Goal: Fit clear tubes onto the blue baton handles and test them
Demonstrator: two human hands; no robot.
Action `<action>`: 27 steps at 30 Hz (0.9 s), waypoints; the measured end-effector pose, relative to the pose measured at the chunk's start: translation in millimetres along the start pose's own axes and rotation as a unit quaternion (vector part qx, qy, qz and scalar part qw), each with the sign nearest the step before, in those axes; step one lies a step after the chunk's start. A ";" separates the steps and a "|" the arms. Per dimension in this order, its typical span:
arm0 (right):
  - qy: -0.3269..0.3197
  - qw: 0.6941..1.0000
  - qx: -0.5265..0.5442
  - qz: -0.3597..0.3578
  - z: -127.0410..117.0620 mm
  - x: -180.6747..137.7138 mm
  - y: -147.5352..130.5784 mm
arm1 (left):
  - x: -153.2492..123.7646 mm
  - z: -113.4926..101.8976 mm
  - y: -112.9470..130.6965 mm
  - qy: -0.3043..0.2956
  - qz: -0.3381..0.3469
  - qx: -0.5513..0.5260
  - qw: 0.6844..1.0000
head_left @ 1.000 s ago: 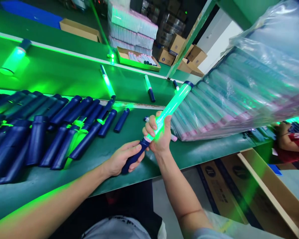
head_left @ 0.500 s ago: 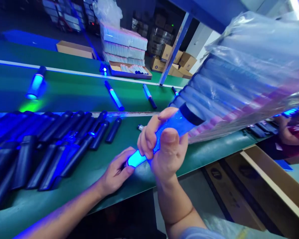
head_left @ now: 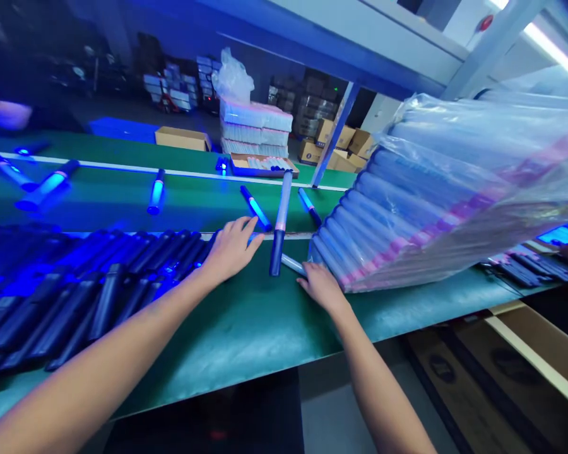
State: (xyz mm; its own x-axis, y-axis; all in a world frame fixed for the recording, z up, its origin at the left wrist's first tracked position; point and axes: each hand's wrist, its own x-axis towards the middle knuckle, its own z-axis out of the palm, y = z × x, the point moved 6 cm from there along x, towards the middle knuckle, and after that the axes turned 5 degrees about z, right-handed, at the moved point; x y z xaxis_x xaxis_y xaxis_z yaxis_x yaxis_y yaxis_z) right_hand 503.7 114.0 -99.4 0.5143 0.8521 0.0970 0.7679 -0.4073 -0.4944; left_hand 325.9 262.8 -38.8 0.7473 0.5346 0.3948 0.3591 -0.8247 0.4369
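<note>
Unlit navy-handled light stick [head_left: 280,226], slightly tilted

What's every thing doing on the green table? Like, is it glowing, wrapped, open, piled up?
Left hand: open, fingers spread
Right hand: at the pale tube's end; grip unclear
Pale tube: lying down, not glowing
Stick between the hands: not glowing
Stick behind the left hand: glowing blue
Dark handles: piled up
Tube bundle: wrapped in clear plastic
Shallow carton: open, sticks inside
</note>
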 end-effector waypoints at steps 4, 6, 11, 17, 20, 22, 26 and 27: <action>0.008 1.000 -0.004 0.014 4.6 -21.4 9.0 | -24.3 30.5 -29.6 -0.060 -0.057 0.118 0.990; 0.029 0.999 0.011 0.027 -2.8 -27.4 4.8 | -36.4 42.0 -33.0 -0.062 -0.061 0.105 0.991; 0.082 0.932 0.350 0.047 -25.7 -26.5 -14.0 | -63.0 47.7 -13.0 -0.048 -0.037 -0.030 0.998; 0.131 0.601 0.786 0.057 -22.5 -10.4 -56.8 | -111.8 72.1 30.4 -0.149 -0.038 -0.454 0.878; 0.096 0.565 0.819 0.029 -18.2 -12.9 -81.3 | -122.2 75.1 34.6 -0.141 -0.051 -0.460 0.875; 0.084 0.573 0.815 0.002 -20.3 -17.8 -92.0 | -123.6 73.8 34.6 -0.136 -0.053 -0.465 0.873; 0.095 0.628 0.772 -0.029 -29.9 -24.9 -103.0 | -121.7 66.6 33.1 -0.118 -0.053 -0.459 0.879; 0.110 0.644 0.757 -0.031 -32.6 -26.3 -104.0 | -121.1 64.1 32.9 -0.109 -0.051 -0.452 0.884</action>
State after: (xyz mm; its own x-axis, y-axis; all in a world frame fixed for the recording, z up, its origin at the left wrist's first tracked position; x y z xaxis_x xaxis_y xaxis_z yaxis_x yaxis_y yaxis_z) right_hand 422.7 123.3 -22.4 0.6699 0.7167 0.1940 -0.3768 0.5533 -0.7429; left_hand 283.0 159.1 -124.0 0.8618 0.4687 0.1940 -0.0894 -0.2362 0.9676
